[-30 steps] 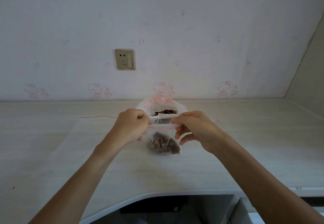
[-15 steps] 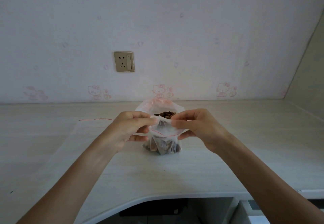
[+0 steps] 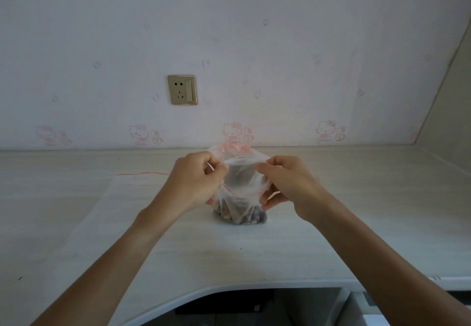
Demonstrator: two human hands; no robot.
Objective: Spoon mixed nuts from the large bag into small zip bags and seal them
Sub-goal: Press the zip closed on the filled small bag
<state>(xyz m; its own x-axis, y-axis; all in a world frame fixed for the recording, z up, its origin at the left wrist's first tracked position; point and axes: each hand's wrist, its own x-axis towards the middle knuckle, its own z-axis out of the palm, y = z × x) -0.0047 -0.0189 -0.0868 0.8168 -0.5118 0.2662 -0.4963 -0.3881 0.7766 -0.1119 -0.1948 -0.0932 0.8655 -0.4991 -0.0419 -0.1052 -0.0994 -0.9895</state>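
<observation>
Plastic, thin and floppy, is what both hands are working here: the small zip bag (image 3: 240, 193) stands on the pale desk (image 3: 331, 236) right at centre, its mouth pulled into an open hoop. Left hand (image 3: 195, 181) pinches the left edge of the rim, fingers curled tight on the film; right hand (image 3: 288, 183) pinches the right edge, thumb and forefinger clamped up top, lower fingers curled under the bag's side. Nuts (image 3: 240, 216) sit in a dark heap at the bottom, so the weight is low and the top is all slack. That film looks slippery and easy to crumple, so I'd say the red zip line (image 3: 243, 194) is the place to hold, at its two ends. Behind it peeks the large bag (image 3: 234, 148), just touching or close; I can't tell which.
</observation>
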